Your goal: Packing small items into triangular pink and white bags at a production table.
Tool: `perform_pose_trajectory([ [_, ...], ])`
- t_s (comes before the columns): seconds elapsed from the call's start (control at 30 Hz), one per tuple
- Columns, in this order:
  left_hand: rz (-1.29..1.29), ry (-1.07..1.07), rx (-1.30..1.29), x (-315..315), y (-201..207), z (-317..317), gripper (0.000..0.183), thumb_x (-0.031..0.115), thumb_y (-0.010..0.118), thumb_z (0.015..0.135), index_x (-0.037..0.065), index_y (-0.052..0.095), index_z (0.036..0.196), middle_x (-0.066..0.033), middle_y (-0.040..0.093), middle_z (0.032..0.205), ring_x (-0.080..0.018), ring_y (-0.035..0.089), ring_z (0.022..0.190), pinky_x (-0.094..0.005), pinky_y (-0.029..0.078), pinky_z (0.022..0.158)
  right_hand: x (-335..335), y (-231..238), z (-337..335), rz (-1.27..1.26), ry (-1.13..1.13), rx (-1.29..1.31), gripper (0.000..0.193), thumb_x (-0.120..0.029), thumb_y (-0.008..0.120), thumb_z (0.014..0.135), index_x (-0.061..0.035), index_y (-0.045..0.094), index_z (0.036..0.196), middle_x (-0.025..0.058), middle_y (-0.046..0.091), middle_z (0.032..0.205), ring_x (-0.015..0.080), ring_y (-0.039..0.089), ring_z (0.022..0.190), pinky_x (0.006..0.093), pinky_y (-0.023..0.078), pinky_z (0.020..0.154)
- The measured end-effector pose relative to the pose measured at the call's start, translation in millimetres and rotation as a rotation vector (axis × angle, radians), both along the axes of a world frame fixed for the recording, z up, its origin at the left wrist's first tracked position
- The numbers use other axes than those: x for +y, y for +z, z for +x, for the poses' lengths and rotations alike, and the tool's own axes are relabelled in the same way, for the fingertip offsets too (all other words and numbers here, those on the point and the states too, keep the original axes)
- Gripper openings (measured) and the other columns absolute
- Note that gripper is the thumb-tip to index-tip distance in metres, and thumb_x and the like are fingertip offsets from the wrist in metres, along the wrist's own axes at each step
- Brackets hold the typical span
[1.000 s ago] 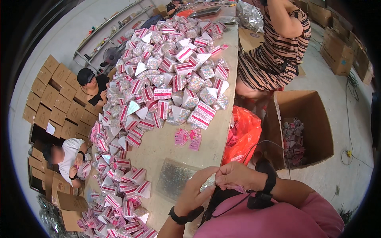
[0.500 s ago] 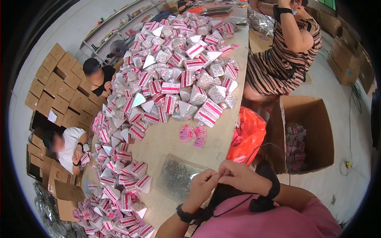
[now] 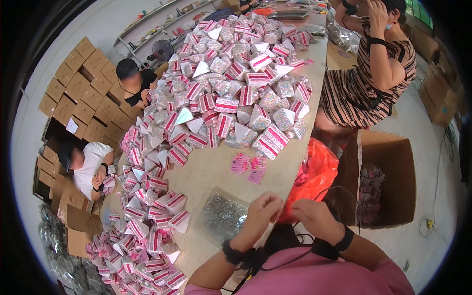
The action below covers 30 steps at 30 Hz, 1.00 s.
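My left hand (image 3: 261,216) is above the table's near edge, its fingers curled in toward the thumb. Apart from it, to the right, my right hand (image 3: 317,219) has thumb and fingers pressed together in a pinch. Whatever either hand holds, if anything, is too small to make out. Just left of my left hand lies a flat clear plastic bag (image 3: 222,212) with a mass of fine dark bits in it. Beyond it are several small pink printed cards (image 3: 255,175). A red plastic bag (image 3: 314,167) hangs at the table edge behind my right hand.
A large heap of wrapped cake-slice-shaped pieces (image 3: 226,105) with pink stripes covers the far and left table (image 3: 204,172). An open cardboard box (image 3: 393,191) with packets inside stands right. One person (image 3: 364,93) sits beyond it; two people are across the table. Stacked cartons line the wall.
My hands, fingertips together before, have moved apart, the right one to the right. The whole view has shifted slightly. The person on the right has a hand raised higher beside the head.
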<state>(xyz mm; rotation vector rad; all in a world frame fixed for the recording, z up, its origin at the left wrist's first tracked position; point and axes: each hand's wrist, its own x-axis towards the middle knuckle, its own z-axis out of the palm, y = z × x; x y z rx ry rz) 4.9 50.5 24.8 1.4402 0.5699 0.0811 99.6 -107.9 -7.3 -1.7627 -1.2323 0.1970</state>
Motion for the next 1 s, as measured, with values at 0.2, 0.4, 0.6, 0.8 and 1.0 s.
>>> perform_pose_trajectory([
  [0.2,0.711,0.290,-0.171,89,-40,98,0.040,0.020,0.064,0.077,-0.004,0.050,0.106,-0.0134,0.056,0.091,-0.0246,0.056,0.085,-0.0353,0.045,0.075,-20,-13,15,-0.070,-0.099,0.305,0.009,-0.007,0.059,0.084,-0.0004,0.058,0.090,0.0157,0.060,0.077,0.0293,0.062,0.069,0.0335,0.049,0.062],
  [0.4,0.779,0.614,0.217,156,-71,163,0.077,0.036,0.069,0.070,-0.011,0.039,0.123,-0.0296,0.046,0.121,-0.0419,0.046,0.114,-0.0443,0.038,0.097,-43,-46,27,-0.112,-0.216,0.486,0.009,-0.005,0.061,0.082,0.0008,0.059,0.089,0.0141,0.061,0.074,0.0222,0.063,0.068,0.0306,0.049,0.061],
  [0.6,0.981,0.584,0.324,144,-62,176,0.081,0.038,0.068,0.070,-0.011,0.037,0.126,-0.0296,0.044,0.126,-0.0424,0.046,0.115,-0.0452,0.037,0.098,-55,-62,36,-0.077,-0.270,0.563,0.010,-0.005,0.063,0.082,0.0012,0.060,0.089,0.0103,0.062,0.073,0.0163,0.060,0.065,0.0285,0.048,0.060],
  [0.8,0.306,0.576,-0.154,160,-54,127,0.061,0.028,0.062,0.080,-0.006,0.040,0.126,-0.0146,0.056,0.108,-0.0254,0.058,0.095,-0.0342,0.048,0.079,-54,-58,41,-0.067,-0.292,0.643,0.010,-0.006,0.063,0.082,0.0014,0.060,0.089,0.0079,0.061,0.072,0.0110,0.058,0.066,0.0258,0.047,0.060],
  [1.0,-0.736,0.285,-0.585,57,-16,30,0.048,0.026,0.046,0.091,0.002,0.041,0.132,-0.0170,0.054,0.125,-0.0337,0.051,0.118,-0.0463,0.043,0.099,-35,-20,36,0.060,-0.114,0.782,0.010,-0.006,0.062,0.085,0.0009,0.060,0.092,0.0073,0.062,0.074,0.0096,0.057,0.067,0.0244,0.046,0.062],
])
